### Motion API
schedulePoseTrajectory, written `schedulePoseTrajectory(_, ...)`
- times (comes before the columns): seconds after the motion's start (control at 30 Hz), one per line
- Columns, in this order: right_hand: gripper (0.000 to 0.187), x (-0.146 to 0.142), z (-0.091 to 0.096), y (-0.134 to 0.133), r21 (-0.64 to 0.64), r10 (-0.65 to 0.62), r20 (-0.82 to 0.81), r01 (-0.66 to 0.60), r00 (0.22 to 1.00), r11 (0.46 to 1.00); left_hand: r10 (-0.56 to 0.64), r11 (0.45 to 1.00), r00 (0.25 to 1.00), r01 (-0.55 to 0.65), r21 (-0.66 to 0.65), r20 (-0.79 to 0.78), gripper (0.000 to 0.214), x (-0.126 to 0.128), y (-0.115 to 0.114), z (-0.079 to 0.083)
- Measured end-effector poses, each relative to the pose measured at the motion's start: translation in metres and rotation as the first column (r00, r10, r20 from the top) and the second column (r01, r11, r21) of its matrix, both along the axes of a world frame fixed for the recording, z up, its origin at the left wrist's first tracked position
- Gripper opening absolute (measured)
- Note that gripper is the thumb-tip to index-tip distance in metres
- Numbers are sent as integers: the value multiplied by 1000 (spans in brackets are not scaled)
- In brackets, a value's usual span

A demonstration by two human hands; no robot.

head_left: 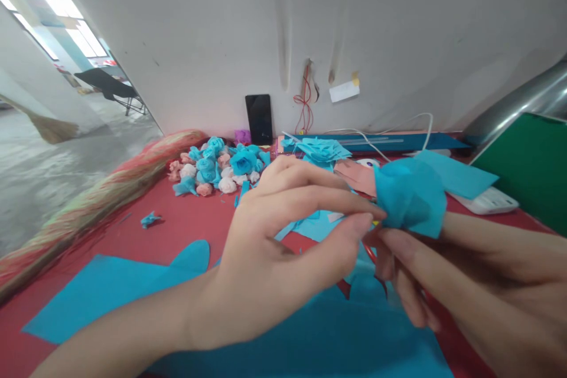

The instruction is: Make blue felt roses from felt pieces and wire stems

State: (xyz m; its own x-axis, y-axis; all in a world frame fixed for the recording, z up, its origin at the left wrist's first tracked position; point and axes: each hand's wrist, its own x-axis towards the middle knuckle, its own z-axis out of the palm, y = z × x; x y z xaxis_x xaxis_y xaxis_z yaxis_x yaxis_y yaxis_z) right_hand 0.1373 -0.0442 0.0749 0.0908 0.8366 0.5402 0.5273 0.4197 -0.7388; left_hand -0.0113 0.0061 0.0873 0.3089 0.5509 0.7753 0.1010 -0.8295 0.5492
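Observation:
A blue paper flower (pixel 410 198) with wide curled petals is between my two hands, tilted on its side. My right hand (pixel 469 277) grips it near its base, thumb in front and other fingers behind. At that same base, the thumb and index fingertips of my left hand (pixel 274 236) come together in a pinch. What lies exactly between those fingertips is too small to make out. Below my hands lies a large blue sheet (pixel 310 336). Another blue piece (pixel 119 283) with a rounded end rests to the left.
Finished blue, pink and white paper flowers (pixel 206 171) are heaped at the back left. A small blue scrap (pixel 150 220) lies on the red tabletop (pixel 186 224). A phone (pixel 259 119) leans on the white panel. Stacked blue petals (pixel 321 149), a white cable (pixel 429 130) and a green board (pixel 527 171) stand behind.

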Motion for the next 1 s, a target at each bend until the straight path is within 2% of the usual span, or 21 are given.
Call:
schedulePoseTrajectory(0.13,34,1,-3,2,40,12,3,-12,1000,999,-2,1000,1000,2,8,-2,12,0,1,0)
schedulePoseTrajectory(0.3,38,0,-1,2,0,63,-33,-63,997,998,-26,999,1000,26,37,8,11,-2,0,-1)
schedulePoseTrajectory(0.43,41,-2,-4,3,-3,-11,-147,11,989,1000,-31,998,999,31,54,11,13,-3,-2,-2)
schedulePoseTrajectory(0.6,41,-2,-1,0,-27,40,-91,-42,995,999,80,978,996,-69,198,-49,15,-5,0,-3)
schedulePoseTrajectory(0.73,43,-6,8,-7,-128,-62,-67,53,996,990,236,930,970,-206,304,-63,13,-4,1,-2)
schedulePoseTrajectory(0.83,43,-8,10,-10,-157,-75,-38,68,996,985,275,906,959,-233,353,-72,14,-5,3,0)
schedulePoseTrajectory(0.9,42,-6,9,-9,-140,-78,-7,77,997,987,280,897,956,-229,377,-86,13,-6,4,3)
schedulePoseTrajectory(1.0,40,-3,3,-5,-36,-57,29,58,998,998,278,887,957,-222,405,-83,12,-8,3,5)
